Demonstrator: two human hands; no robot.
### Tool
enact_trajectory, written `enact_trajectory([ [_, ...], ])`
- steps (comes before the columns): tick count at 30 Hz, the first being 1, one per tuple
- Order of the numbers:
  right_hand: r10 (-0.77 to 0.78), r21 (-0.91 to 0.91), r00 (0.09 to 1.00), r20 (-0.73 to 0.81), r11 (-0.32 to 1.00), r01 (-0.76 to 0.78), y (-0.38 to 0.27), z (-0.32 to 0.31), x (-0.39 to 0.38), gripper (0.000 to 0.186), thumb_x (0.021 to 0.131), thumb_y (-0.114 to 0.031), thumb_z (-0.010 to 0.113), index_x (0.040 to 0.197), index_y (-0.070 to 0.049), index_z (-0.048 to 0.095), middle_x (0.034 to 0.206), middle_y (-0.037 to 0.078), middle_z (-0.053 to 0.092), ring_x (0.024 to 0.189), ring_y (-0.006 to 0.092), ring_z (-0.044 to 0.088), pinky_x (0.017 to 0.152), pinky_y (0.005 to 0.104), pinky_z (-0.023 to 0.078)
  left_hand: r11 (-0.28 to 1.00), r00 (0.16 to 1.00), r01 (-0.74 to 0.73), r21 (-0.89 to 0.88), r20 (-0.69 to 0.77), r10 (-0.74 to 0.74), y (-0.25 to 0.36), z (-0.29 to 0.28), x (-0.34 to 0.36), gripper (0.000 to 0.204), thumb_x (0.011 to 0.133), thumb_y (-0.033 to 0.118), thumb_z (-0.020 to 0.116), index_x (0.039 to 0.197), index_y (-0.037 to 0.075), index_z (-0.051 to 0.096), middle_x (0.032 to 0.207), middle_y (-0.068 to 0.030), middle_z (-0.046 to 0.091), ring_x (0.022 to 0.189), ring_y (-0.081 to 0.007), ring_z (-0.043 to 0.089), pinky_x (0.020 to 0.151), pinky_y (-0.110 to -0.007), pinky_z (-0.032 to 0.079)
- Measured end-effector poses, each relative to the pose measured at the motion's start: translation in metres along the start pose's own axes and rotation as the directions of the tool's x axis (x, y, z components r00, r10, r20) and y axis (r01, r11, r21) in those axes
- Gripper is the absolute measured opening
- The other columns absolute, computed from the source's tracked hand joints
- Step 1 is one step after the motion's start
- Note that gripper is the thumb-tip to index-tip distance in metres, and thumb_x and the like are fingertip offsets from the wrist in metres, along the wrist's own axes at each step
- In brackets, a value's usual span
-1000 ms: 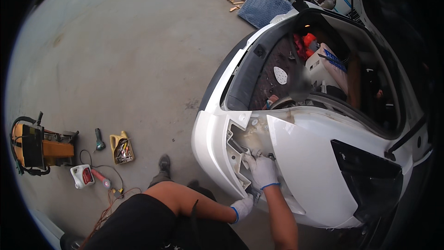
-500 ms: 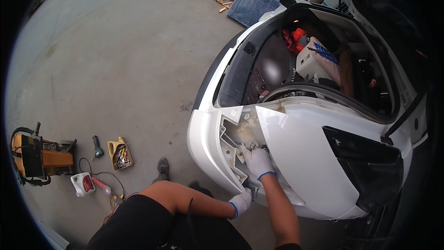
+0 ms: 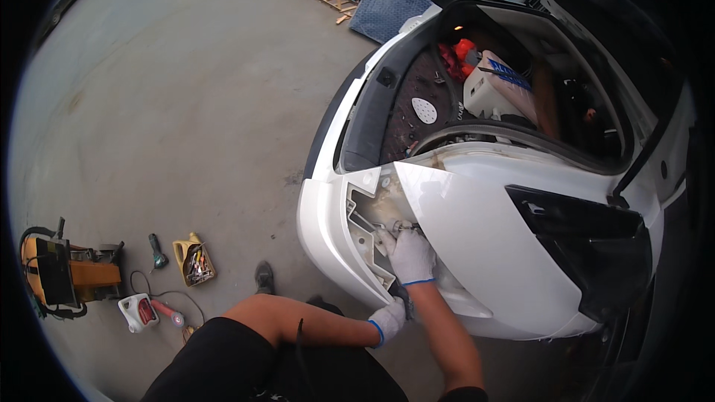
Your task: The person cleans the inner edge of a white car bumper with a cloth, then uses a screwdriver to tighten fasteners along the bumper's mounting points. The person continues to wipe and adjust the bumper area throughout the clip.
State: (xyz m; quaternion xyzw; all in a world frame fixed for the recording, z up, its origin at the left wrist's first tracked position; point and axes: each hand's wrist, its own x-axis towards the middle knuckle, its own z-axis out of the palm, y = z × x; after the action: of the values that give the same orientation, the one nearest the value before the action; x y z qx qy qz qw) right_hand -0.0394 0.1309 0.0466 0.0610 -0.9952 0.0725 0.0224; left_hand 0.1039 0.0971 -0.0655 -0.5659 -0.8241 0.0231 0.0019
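A white car's rear corner is in front of me, with an uncovered recess (image 3: 389, 205) between the rear bumper (image 3: 322, 234) and the white rear side panel (image 3: 477, 242). My right hand (image 3: 412, 255), in a white knit glove with a blue cuff, reaches into this recess. Its fingers are bent and closed around something small near the recess's inner edge; the fingers hide most of it. Lower down, my left hand (image 3: 388, 321), gloved the same way, is curled at the bumper's end, beside a dark piece (image 3: 402, 299) there. Its fingertips are partly hidden.
The open boot holds a white box (image 3: 480, 98), a red item (image 3: 463, 50) and a perforated white disc (image 3: 424, 110). On the floor at left are a yellow-black machine (image 3: 71, 264), a green power tool (image 3: 156, 251), a cut-open tool container (image 3: 197, 264), a white jug (image 3: 138, 313) and a red grinder (image 3: 167, 313).
My view has shifted, so the car sits slightly farther left in the picture. The right hand stays in the recess with its fingers a little repositioned. The left hand remains at the bumper's end.
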Motion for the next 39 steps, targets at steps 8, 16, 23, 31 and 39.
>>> enact_trajectory([
  [8,-0.019,0.095,0.999,0.046,0.995,0.015,0.002,-0.005,0.006,0.049,0.098,-0.052,0.058,0.093,-0.005,0.069,0.075,0.024,0.069,0.075,0.0437,0.069,0.074,0.053,0.055,0.998,0.993,0.057,-0.026,-0.103,-0.059,-0.002,0.001,-0.005,0.027,0.085,0.018,0.058,0.098,0.003,0.076,0.094,-0.0186,0.071,0.089,-0.0352,0.064,0.082,-0.046,0.047],
  [16,0.04,0.161,0.996,0.074,0.986,-0.051,-0.002,-0.007,0.005,0.047,0.097,-0.048,0.058,0.094,-0.003,0.072,0.085,0.025,0.069,0.084,0.0429,0.068,0.082,0.052,0.052,0.999,0.996,0.028,-0.033,0.081,-0.026,-0.002,0.002,0.003,0.029,0.087,0.018,0.057,0.105,0.004,0.076,0.101,-0.0164,0.071,0.094,-0.0339,0.064,0.081,-0.047,0.047],
  [23,0.025,-0.118,0.998,-0.059,0.993,-0.031,-0.012,0.001,-0.002,0.046,0.095,-0.046,0.062,0.093,0.0,0.07,0.083,0.022,0.07,0.082,0.0405,0.069,0.081,0.0521,0.053,0.988,0.972,0.104,-0.11,-0.2,-0.125,0.003,0.026,-0.002,0.025,0.086,0.02,0.057,0.1,0.008,0.075,0.102,-0.0136,0.072,0.092,-0.0312,0.065,0.077,-0.045,0.046],
  [31,-0.003,0.049,0.999,-0.033,0.999,0.005,0.008,0.014,0.002,0.046,0.094,-0.049,0.063,0.093,-0.004,0.072,0.087,0.023,0.071,0.086,0.0409,0.069,0.079,0.0532,0.053,0.992,0.999,0.042,-0.119,0.022,-0.04,0.001,0.013,0.001,0.033,0.088,0.02,0.055,0.109,0.002,0.074,0.105,-0.0173,0.071,0.096,-0.0361,0.065,0.081,-0.047,0.048],
  [39,0.179,0.053,0.981,-0.071,0.983,-0.175,0.001,-0.045,-0.064,0.054,0.091,-0.053,0.066,0.096,0.001,0.071,0.09,0.023,0.071,0.087,0.0431,0.068,0.082,0.0529,0.053,0.762,0.973,0.219,-0.61,0.084,-0.213,0.025,0.083,0.03,0.034,0.093,0.022,0.057,0.118,0.006,0.073,0.117,-0.018,0.07,0.102,-0.0338,0.065,0.085,-0.049,0.047],
])
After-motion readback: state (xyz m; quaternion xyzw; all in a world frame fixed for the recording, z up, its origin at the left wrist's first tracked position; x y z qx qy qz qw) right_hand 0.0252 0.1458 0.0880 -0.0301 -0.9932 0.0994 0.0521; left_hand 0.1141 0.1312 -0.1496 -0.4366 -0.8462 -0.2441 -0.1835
